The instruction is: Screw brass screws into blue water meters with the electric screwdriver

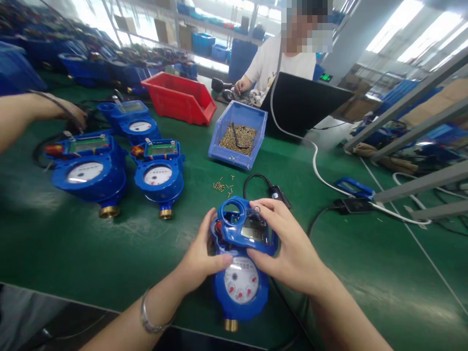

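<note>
A blue water meter (241, 287) with a white dial and brass threaded end lies before me near the table's front edge. My left hand (199, 258) grips its left side, the thumb by the top of the dial. Over the meter's electronics housing, my right hand (285, 243) holds a blue cover (234, 236) that has a round opening and a clear display window. The cover sits tilted on the housing, and part of the wiring shows at its left. Small brass screws (219, 186) are scattered just beyond the meter.
A blue bin (215, 146) of screws holds a hex key (237, 136). Behind it is a red bin (175, 97). More water meters (157, 178) stand left, near another person's hand (69, 114). A person sits behind a black panel (303, 105). Cables (318, 170) cross the right side.
</note>
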Motion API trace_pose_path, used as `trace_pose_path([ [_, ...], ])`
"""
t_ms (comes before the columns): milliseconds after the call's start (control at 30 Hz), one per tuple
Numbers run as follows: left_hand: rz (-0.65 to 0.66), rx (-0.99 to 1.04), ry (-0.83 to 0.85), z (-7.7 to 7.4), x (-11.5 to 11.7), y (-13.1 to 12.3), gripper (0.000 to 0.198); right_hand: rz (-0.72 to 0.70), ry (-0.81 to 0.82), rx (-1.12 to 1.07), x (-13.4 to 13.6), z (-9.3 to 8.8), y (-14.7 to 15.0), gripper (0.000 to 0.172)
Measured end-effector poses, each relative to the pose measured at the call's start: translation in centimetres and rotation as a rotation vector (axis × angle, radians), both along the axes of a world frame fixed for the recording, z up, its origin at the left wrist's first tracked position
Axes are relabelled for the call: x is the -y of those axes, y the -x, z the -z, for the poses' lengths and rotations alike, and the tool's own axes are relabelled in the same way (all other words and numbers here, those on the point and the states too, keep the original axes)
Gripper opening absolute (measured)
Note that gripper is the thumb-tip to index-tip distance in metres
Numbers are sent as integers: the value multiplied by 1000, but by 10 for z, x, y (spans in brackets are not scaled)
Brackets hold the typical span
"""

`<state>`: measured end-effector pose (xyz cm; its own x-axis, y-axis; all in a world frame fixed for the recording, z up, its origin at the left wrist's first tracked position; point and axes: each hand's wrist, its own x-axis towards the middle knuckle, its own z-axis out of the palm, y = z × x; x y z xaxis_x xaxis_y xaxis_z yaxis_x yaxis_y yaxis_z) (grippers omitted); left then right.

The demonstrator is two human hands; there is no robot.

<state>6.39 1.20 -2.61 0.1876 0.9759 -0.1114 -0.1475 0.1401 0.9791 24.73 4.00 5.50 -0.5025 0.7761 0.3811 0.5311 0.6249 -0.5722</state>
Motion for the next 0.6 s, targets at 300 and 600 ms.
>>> trace_pose_path([
  [300, 100, 298, 73, -4, 0, -1, 89, -16, 126, 116, -2, -2, 1, 53],
  [600, 106, 309, 91, 1, -3, -2, 90, -50, 251, 207, -6, -2, 1, 59],
])
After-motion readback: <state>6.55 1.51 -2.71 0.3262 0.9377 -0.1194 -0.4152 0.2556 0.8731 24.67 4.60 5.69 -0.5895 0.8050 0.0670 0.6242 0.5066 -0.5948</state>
